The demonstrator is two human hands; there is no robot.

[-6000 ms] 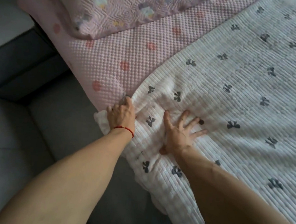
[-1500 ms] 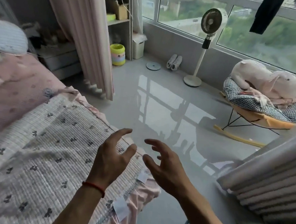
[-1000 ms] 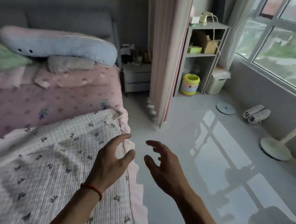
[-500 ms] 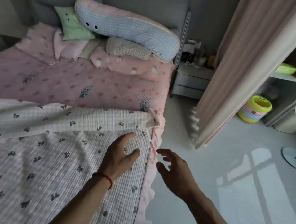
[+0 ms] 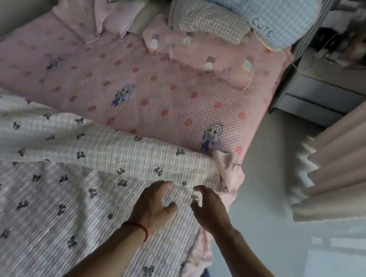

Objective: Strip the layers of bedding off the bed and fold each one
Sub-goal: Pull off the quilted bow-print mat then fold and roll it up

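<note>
Both hands reach out side by side over the white blanket with little bows (image 5: 60,193), near its folded-back edge at the right side of the bed. The left hand (image 5: 153,204), with a red string (image 5: 140,228) on its wrist, has its fingers spread and bent a little, holding nothing. The right hand (image 5: 210,208) is beside it, fingers loosely curled and also holding nothing. The pink sheet (image 5: 159,91) lies past the blanket's edge.
</note>
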